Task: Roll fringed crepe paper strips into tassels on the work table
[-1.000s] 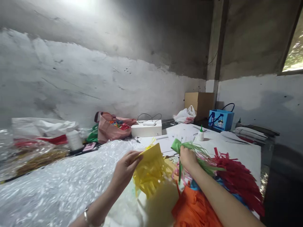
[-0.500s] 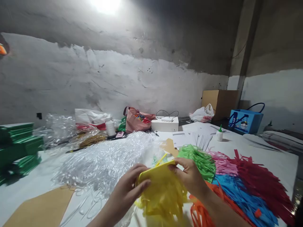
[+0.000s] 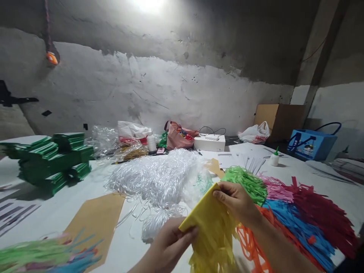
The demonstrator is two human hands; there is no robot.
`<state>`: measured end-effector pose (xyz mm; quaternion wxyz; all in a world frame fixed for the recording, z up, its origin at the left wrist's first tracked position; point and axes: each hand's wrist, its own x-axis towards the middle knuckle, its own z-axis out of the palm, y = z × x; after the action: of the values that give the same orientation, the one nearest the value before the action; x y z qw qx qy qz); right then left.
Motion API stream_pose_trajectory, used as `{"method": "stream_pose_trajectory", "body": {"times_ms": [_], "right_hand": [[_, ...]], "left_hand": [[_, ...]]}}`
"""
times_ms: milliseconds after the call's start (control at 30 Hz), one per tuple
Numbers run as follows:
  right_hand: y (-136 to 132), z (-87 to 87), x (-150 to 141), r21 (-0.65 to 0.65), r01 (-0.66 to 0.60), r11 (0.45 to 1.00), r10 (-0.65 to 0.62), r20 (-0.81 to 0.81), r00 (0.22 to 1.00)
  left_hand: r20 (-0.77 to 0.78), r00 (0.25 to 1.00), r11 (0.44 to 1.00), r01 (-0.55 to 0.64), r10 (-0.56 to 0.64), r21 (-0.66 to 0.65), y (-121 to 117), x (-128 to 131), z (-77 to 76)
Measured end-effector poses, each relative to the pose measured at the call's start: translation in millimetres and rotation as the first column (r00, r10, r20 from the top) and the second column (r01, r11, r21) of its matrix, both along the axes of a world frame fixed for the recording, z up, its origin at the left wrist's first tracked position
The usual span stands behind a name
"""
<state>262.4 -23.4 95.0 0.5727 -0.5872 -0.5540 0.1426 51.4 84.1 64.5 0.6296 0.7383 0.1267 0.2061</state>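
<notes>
A yellow fringed sheet [image 3: 212, 223], cut into strips along its lower part, hangs between my two hands. At its lower left corner my left hand [image 3: 173, 239] pinches the folded top edge. My right hand [image 3: 236, 199] grips the upper right end of that edge, thumb in front. The sheet is tilted, its right end higher, and the strips dangle toward me. Just beyond it lies a heap of clear white ribbon strands [image 3: 165, 174]. Near my right hand are bundles of green strips [image 3: 247, 184] and orange strips [image 3: 253, 242].
Pink strips [image 3: 275, 189], blue strips [image 3: 298, 223] and dark red strips [image 3: 321, 208] spread at the right. Stacked green pieces [image 3: 54, 159] stand at left, near brown card [image 3: 96, 216] and mixed-colour strips [image 3: 48, 254]. Farther back are a glue bottle [image 3: 274, 158], white box [image 3: 209, 143] and blue basket [image 3: 313, 145].
The view has swung to the left, showing more green stacks and the mixed-colour strips. The yellow sheet has gone from nearly level to a steeper slant, still in both hands.
</notes>
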Motion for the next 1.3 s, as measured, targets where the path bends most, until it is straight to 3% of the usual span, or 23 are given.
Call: {"method": "stream_pose_trajectory", "body": {"times_ms": [100, 167, 267, 333, 500, 600, 833, 967, 1067, 1133, 1200, 1267, 1300], "right_hand": [[-6.8, -12.9, -15.3, 0.160, 0.204, 0.966, -0.226, 0.134, 0.965], [-16.1, -28.1, -32.8, 0.309, 0.248, 0.918, -0.351, 0.341, 0.872], [-27.4, -58.3, -62.3, 0.258, 0.130, 0.957, -0.267, 0.617, 0.740], [-30.2, -77.7, -75.9, 0.214, 0.126, 0.969, -0.237, 0.651, 0.721], [-31.8, -101.6, -82.6, 0.130, 0.140, 0.982, -0.184, 0.454, 0.872], [-33.6, -103.0, -82.6, 0.106, 0.137, 0.985, -0.166, 0.358, 0.919], [-33.1, -103.7, -82.7, -0.020, 0.098, 0.995, -0.095, 0.126, 0.987], [-30.1, -101.8, -77.5, -0.159, 0.018, 0.987, -0.042, -0.148, 0.988], [-29.1, -102.2, -72.7, -0.246, -0.141, 0.959, 0.032, -0.402, 0.915], [-30.1, -104.1, -70.0, -0.292, -0.189, 0.937, 0.028, -0.479, 0.877], [-32.4, -106.2, -67.8, -0.308, -0.114, 0.945, -0.009, -0.372, 0.928], [-34.9, -106.3, -66.4, -0.200, 0.002, 0.980, -0.017, -0.076, 0.997], [-35.9, -105.1, -66.0, -0.110, 0.018, 0.994, -0.007, 0.099, 0.995]], "left_hand": [[-0.011, 0.984, 0.971, -0.179, 0.180, -0.155, -15.0, 10.9, -15.4], [-0.055, 0.974, 0.936, -0.225, 0.219, -0.270, -18.6, 13.1, -26.7], [-0.074, 0.965, 0.883, -0.259, 0.250, -0.392, -23.8, 10.7, -41.3], [-0.072, 0.957, 0.855, -0.283, 0.281, -0.435, -28.6, 6.7, -48.1], [-0.073, 0.987, 0.882, -0.161, 0.143, -0.444, -35.5, -5.5, -57.6], [-0.058, 0.994, 0.907, -0.104, 0.088, -0.408, -34.8, -10.4, -64.2], [-0.061, 0.993, 0.907, -0.118, 0.102, -0.405, -34.0, -14.3, -74.6], [-0.078, 0.990, 0.919, -0.137, 0.116, -0.369, -33.4, -14.9, -77.2], [-0.090, 0.989, 0.930, -0.143, 0.119, -0.339, -32.4, -15.8, -78.0], [-0.100, 0.988, 0.927, -0.143, 0.116, -0.347, -31.9, -16.9, -77.8], [-0.109, 0.988, 0.922, -0.143, 0.111, -0.360, -31.5, -18.1, -77.5], [-0.114, 0.987, 0.918, -0.147, 0.112, -0.369, -31.0, -19.0, -77.9], [-0.113, 0.987, 0.917, -0.148, 0.114, -0.371, -30.7, -19.4, -78.6]]}}
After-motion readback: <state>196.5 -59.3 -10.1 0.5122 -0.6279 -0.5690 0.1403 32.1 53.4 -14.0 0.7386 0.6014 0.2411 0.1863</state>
